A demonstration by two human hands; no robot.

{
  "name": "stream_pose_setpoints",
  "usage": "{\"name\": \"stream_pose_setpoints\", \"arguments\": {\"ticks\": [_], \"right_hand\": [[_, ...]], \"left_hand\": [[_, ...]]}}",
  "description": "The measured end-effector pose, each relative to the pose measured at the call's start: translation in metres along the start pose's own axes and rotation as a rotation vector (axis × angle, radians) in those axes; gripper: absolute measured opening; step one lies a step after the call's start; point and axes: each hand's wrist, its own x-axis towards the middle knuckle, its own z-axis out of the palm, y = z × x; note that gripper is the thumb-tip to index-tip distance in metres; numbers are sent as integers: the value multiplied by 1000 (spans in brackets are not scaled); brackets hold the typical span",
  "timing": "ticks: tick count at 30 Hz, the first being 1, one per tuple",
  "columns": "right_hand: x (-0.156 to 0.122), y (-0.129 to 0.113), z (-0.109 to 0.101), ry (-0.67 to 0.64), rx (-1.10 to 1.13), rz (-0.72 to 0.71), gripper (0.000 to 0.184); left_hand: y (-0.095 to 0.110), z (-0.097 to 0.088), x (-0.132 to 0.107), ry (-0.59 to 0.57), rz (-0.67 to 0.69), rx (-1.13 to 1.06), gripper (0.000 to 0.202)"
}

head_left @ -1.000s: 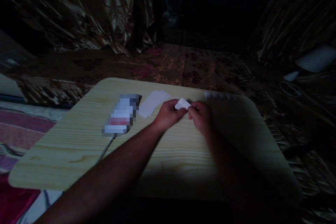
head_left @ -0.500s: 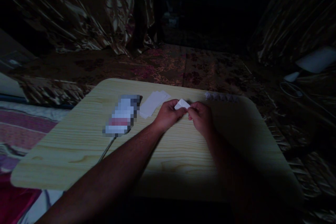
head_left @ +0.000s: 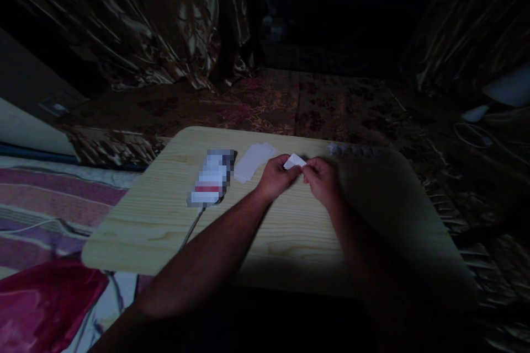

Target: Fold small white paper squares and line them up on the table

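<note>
Both my hands meet over the far middle of a pale wooden table [head_left: 290, 231]. My left hand [head_left: 276, 177] and my right hand [head_left: 323, 179] pinch a small folded piece of white paper [head_left: 294, 161] between their fingertips, held just above the tabletop. A short stack of white paper slips [head_left: 253, 160] lies just left of my left hand. A row of small folded paper pieces [head_left: 351, 149] sits along the far edge, to the right of my right hand.
A blurred-out flat object [head_left: 212, 185] with a cable [head_left: 191, 228] lies left of the slips. Patterned carpet [head_left: 298, 105] and shiny curtains [head_left: 136, 27] lie beyond the table. Striped bedding [head_left: 49, 204] and red cloth [head_left: 45, 309] are at left. The room is dim.
The view has shifted so the table sits further right and smaller in frame. Both hands still pinch the folded paper in the same spot on the table.
</note>
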Motion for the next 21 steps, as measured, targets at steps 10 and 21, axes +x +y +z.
{"name": "stream_pose_setpoints", "arguments": {"ticks": [10, 21], "right_hand": [[3, 2, 0, -14, -11, -3, 15], [13, -8, 1, -71, 5, 170, 11]], "left_hand": [[1, 1, -1, 8, 21, -55, 20], [3, 8, 4, 55, -3, -40, 17]]}}
